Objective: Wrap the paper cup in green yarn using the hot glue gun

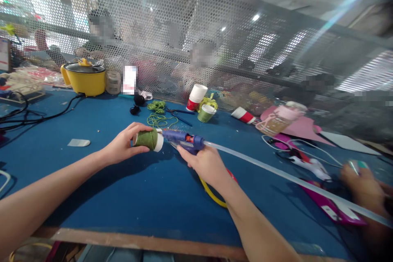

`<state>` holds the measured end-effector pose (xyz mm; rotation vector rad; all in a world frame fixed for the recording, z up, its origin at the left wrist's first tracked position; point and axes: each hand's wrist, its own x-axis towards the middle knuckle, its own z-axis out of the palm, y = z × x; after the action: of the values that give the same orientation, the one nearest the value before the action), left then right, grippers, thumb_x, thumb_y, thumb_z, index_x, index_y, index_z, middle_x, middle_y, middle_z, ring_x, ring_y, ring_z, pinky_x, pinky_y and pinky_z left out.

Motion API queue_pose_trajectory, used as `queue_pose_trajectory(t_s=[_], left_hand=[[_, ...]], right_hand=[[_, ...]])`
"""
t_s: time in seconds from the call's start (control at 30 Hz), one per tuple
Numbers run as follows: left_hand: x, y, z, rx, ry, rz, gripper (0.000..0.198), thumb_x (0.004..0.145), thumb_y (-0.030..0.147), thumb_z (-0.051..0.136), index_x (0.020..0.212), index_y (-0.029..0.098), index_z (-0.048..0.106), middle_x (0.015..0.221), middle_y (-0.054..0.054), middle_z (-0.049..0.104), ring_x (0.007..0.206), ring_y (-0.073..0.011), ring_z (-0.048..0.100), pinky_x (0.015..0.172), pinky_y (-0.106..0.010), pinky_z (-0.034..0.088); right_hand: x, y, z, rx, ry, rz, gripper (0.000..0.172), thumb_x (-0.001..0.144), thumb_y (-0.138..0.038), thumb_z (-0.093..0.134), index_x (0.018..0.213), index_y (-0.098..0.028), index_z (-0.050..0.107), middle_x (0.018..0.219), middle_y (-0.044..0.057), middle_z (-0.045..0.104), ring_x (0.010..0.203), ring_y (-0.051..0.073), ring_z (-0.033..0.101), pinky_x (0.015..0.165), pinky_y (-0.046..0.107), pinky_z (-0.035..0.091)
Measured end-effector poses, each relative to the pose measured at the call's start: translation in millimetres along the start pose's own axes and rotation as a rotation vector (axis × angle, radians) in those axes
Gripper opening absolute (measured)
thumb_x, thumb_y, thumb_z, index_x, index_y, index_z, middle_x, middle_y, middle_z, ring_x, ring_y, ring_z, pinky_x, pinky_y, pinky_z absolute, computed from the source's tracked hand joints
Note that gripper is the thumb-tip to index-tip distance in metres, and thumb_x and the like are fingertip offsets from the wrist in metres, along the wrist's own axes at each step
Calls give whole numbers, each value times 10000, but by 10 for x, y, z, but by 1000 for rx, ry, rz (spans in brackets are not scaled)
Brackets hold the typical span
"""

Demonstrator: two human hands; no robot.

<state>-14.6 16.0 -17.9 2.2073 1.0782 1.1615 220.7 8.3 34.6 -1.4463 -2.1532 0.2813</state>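
Observation:
My left hand (124, 144) is closed around a paper cup wrapped in green cord (149, 139), held on its side just above the blue table (92, 172). My right hand (205, 163) grips a purple hot glue gun (184, 140). Its nozzle points left and touches the cup's white rim. A long clear glue stick (276, 174) runs from the gun's back toward the right edge.
Loose green cord (158, 114), scissors and several paper cups (196, 97) lie behind the hands. A yellow electric pot (84, 77) stands at the back left with black cables. Another person's hand (365, 184) rests at the right near pink paper and a second glue gun (307, 163). A perforated metal screen backs the table.

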Motion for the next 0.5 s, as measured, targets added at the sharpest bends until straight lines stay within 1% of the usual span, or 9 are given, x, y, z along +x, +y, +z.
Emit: queue_pose_trajectory(t_s=[0.17, 0.3, 0.4, 0.5], left_hand=[[8, 34, -9, 23, -21, 31, 411, 766, 283, 597, 1145, 217, 452, 1126, -94, 471, 1059, -222, 478, 886, -380, 433], [14, 47, -16, 18, -33, 42, 411, 767, 272, 596, 1147, 213, 452, 1139, -98, 466, 1078, -226, 468, 896, -387, 426], [15, 49, -22, 13, -35, 22, 416, 758, 269, 602, 1144, 209, 459, 1139, -99, 471, 1073, -224, 475, 892, -384, 427], [16, 24, -23, -2, -29, -43, 432, 742, 286, 615, 1142, 221, 465, 1128, -86, 491, 1042, -220, 504, 881, -391, 431]], right_hand=[[16, 18, 16, 14, -14, 26, 234, 732, -358, 496, 575, -204, 578, 442, 8, 561, 548, 189, 592, 525, 266, 411], [27, 8, 11, 79, -44, 94, 280, 729, -366, 501, 510, -196, 536, 403, 3, 530, 441, 160, 544, 502, 268, 404], [47, -4, -13, 221, -82, 145, 280, 725, -361, 510, 517, -175, 537, 388, -8, 505, 380, 124, 490, 467, 253, 397], [102, 31, -42, 434, -87, 214, 227, 703, -365, 543, 648, -147, 579, 386, -36, 471, 363, 100, 439, 427, 236, 379]])
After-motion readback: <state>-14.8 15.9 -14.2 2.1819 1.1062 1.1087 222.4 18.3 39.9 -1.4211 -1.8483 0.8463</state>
